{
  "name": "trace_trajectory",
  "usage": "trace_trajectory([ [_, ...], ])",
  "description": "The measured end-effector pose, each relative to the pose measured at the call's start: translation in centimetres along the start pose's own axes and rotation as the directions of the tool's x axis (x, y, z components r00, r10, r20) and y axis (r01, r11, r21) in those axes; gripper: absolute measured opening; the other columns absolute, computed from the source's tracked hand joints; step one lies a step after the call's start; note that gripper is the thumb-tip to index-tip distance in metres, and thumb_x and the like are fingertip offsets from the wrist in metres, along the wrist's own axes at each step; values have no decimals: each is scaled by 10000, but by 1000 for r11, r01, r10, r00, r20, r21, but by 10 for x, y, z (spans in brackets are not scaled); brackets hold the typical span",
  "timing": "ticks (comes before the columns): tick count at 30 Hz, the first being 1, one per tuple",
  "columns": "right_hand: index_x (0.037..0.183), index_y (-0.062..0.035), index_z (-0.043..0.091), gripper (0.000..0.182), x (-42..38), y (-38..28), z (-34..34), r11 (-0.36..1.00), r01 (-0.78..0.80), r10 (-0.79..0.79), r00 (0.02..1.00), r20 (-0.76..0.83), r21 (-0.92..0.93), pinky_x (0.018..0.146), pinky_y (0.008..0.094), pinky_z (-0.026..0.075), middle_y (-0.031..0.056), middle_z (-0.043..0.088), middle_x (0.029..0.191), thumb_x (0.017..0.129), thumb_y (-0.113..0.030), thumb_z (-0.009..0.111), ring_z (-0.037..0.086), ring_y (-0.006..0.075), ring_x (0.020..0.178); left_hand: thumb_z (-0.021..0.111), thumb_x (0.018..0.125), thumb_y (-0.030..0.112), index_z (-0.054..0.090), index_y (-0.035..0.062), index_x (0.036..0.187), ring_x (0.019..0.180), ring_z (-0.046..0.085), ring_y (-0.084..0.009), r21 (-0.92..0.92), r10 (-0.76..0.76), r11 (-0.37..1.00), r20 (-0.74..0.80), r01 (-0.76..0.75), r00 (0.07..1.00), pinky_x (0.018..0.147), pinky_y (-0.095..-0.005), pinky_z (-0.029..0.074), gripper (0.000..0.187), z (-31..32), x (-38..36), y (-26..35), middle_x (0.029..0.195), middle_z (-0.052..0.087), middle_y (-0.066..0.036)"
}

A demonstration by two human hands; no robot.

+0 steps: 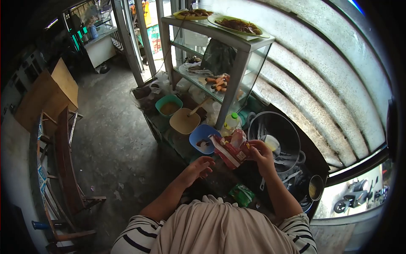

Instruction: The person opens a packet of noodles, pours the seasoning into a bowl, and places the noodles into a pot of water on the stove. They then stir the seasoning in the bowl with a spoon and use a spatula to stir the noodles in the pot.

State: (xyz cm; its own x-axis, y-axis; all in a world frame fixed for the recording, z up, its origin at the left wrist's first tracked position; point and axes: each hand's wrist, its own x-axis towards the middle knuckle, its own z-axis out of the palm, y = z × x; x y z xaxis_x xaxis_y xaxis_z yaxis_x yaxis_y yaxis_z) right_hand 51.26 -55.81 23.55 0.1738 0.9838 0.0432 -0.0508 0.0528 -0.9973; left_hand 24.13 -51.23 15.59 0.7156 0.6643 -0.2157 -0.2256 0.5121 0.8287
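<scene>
My right hand [261, 155] grips a red plastic packet [231, 149] by its right side, above the counter. My left hand [198, 168] hovers to the packet's lower left, its fingers loosely curled and apart, holding nothing. Just beyond the packet sits a blue bowl [195, 136] with something white and dark inside. A beige bowl [185, 122] with a wooden-handled utensil stands behind it, and past that is a green bowl [169, 101] of brownish liquid. Below my hands lies a green packet [241, 194].
A large dark wok [292, 127] stands to the right, with a smaller pan [315, 188] nearer me. A glass display case [241, 76] holds food, with plates [241, 26] on top. A bottle [231, 122] stands beside the wok. Wooden benches [67, 161] line the left.
</scene>
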Motion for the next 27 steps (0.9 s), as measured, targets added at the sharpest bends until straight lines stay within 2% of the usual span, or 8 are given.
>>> trace_trajectory([
  [6,1017,-38,633,182,83,55,22,943,-98,71,993,-93,-319,633,254,529,62,655,894,879,-137,565,645,130,757,508,935,331,473,128,1214,953,548,-103,7,-145,989,-34,145,989,813,-265,425,346,-76,-24,33,1140,533,-6],
  [8,990,-28,652,192,108,81,26,837,-53,13,997,-76,-544,628,273,519,87,673,841,844,-138,592,644,131,754,502,936,343,479,135,1209,949,540,-99,2,-145,989,-45,145,988,810,-264,421,344,-94,-30,42,1143,532,3],
  [12,983,-35,659,206,145,111,50,663,-2,-17,1000,-18,-748,647,306,513,122,678,833,815,-142,608,660,207,725,493,938,352,482,141,1204,949,532,-100,-53,-92,995,-90,87,992,806,-265,419,340,-124,-40,52,1145,531,5],
  [13,962,-43,667,216,145,94,69,668,-73,56,997,-49,-740,678,339,510,141,675,819,795,-170,619,662,255,735,493,938,352,482,141,1204,949,532,-100,-60,-97,994,-93,92,991,806,-265,419,340,-130,-43,52,1145,531,5],
  [16,940,-42,670,263,171,121,81,570,-62,76,997,-23,-819,697,363,507,159,671,805,726,-194,671,663,271,748,487,941,347,479,140,1202,946,536,-105,-111,-71,992,-128,57,989,807,-266,421,334,-146,-50,51,1144,533,0],
  [22,926,-25,667,381,203,140,97,525,-127,198,980,-24,-842,691,362,511,153,677,818,596,-197,748,665,284,775,471,947,313,492,145,1181,936,552,-126,-155,-81,987,-203,49,976,790,-280,437,288,-169,-67,52,1127,551,-2],
  [25,968,-21,657,329,209,140,97,535,-119,253,967,25,-836,665,311,520,109,692,845,670,-136,737,674,218,757,467,948,311,496,151,1176,933,555,-128,-170,-60,985,-240,19,969,782,-280,437,280,-180,-73,52,1126,553,-1],
  [27,954,-25,662,368,210,139,97,538,-68,225,972,65,-840,681,332,517,124,687,852,624,-156,759,670,246,776,462,951,308,496,154,1177,929,560,-130,-184,-46,983,-264,-3,964,774,-280,438,276,-186,-75,52,1127,556,0],
])
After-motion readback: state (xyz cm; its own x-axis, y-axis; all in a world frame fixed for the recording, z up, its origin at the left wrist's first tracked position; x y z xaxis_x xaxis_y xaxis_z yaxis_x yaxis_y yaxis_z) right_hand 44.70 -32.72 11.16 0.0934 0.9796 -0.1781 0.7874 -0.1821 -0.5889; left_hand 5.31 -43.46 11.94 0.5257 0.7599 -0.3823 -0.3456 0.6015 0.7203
